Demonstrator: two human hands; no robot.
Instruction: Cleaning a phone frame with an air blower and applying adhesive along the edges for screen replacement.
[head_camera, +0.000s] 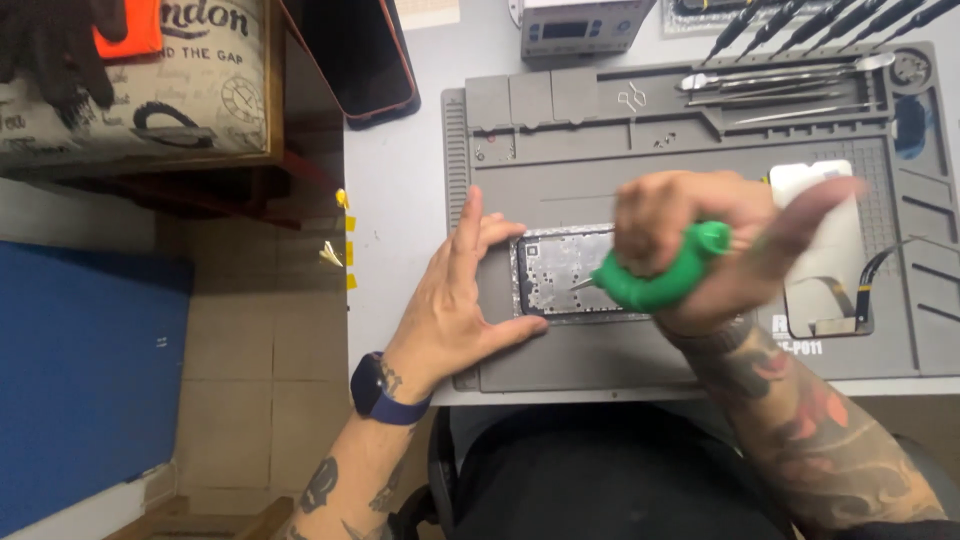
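Observation:
An opened phone with its insides showing lies on a grey repair mat. My left hand rests flat on the mat, fingers and thumb bracing the phone's left end. My right hand is shut on a green-handled screwdriver, whose metal tip touches the phone's inner plate. The hand is blurred and hides the phone's right part.
A white phone back cover lies on the mat's right, with black tweezers beside it. Metal tools fill the mat's top slots. A grey device stands behind. A dark phone lies top left; a wooden box sits left.

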